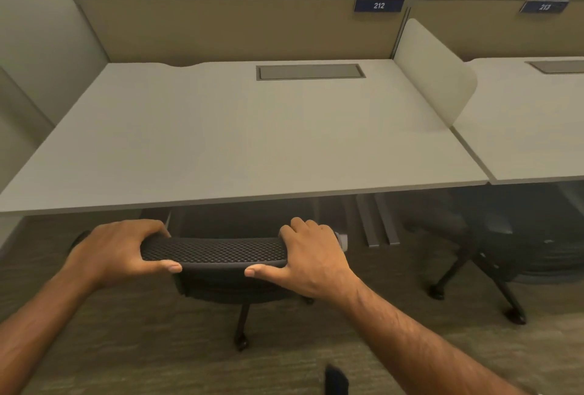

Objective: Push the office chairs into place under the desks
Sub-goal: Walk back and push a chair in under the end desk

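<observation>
Both hands are clamped on the top edge of the office chair (pixel 215 252), the black mesh backrest. The left hand (pixel 117 252) has the left end: fingers curled over the far side, thumb pressed along the near side just under the rim. The right hand (pixel 313 258) mirrors it on the right end, fingers wrapped over the top, thumb pointing inward along the near edge. So neither is open at all, both closed tight round the backrest with a stretch of mesh bare between the two thumbs.

The chair sits right at the front edge of the bench (pixel 240 129), backrest top just this side of and below the rim, seat mostly in the shadow underneath. One caster leg (pixel 241 328) sticks out toward the camera on the carpet (pixel 126 347).

A second chair (pixel 493 252) is under the neighbouring bench (pixel 531 129) on the right, its legs and casters poking out, a bit blurry.

For writing: a small blue plate reading 212 (pixel 378 5) on the tan back panel (pixel 221 31) above this bench, and another one over the next bench that looks like 213 (pixel 544 7), smeared though. A pale divider screen (pixel 433 75) stands between the two benches, and there's a grey cable hatch (pixel 309 72) set into the top near the back.
</observation>
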